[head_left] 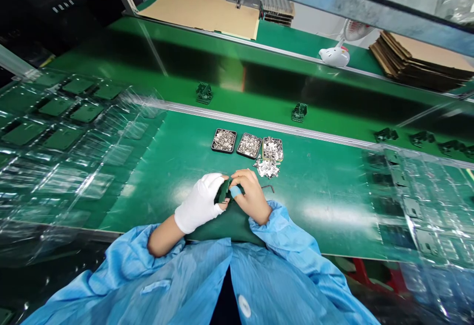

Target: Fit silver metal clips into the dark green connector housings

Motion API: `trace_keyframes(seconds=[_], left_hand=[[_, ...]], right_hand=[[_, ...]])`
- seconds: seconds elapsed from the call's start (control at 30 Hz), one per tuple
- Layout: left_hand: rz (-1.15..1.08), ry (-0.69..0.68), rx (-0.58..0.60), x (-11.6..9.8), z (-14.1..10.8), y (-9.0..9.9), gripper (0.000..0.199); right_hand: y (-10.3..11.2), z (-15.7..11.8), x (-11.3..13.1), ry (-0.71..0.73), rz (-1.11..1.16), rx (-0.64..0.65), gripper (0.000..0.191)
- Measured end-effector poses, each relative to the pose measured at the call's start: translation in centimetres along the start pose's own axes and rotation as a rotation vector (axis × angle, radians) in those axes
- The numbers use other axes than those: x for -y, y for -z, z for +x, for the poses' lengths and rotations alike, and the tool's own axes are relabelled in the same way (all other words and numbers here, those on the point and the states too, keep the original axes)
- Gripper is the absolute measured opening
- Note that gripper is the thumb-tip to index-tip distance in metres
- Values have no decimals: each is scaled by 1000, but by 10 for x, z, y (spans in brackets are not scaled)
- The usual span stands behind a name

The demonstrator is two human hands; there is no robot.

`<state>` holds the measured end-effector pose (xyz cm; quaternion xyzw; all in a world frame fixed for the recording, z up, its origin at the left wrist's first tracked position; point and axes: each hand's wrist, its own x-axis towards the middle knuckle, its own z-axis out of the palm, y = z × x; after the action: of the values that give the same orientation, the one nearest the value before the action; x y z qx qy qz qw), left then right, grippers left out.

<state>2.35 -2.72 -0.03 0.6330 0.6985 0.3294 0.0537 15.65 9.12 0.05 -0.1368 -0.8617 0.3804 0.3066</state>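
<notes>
- Close before the blue coat (185,283), above the green table (326,167), both hands are holding one green part (223,192) between them.
- The left hand (202,200), wearing a white glove (190,212) with some fingertips bare, is gripping this part from the left side, and one fingertip is showing under its lower end.
- The right hand (253,197), having a light blue cover (235,191) on the thumb, is holding the right edge of the part with narrow, bent fingers — whether it is also pinching some small piece, I cannot tell.
- Beyond the hands, three small trays (222,151) are standing in a row, containing many shiny metal pieces (224,140).
- By the right end of this row, a loose heap (268,169) of such pieces is lying on the near side, and a hex key (267,186) is lying near the right hand.
- Along the back strip (252,101), dark green assemblies (204,93) are standing in a line.
- At the left, clear plastic trays (77,177) are carrying flat green boards (61,138).
</notes>
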Motion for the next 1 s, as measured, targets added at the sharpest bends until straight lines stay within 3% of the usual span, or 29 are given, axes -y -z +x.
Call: trace_keyframes(seconds=[0.3, 0.67, 1.0], left_hand=[[-222, 53, 39, 3, -1, 1, 36], [-61, 116, -2, 6, 4, -15, 32], [-32, 130, 16, 5, 10, -10, 24]], right_hand=[[-7, -3, 2, -42, 77, -6, 10], [-10, -4, -2, -131, 98, -28, 13], [-9, -3, 1, -168, 127, 9, 9]])
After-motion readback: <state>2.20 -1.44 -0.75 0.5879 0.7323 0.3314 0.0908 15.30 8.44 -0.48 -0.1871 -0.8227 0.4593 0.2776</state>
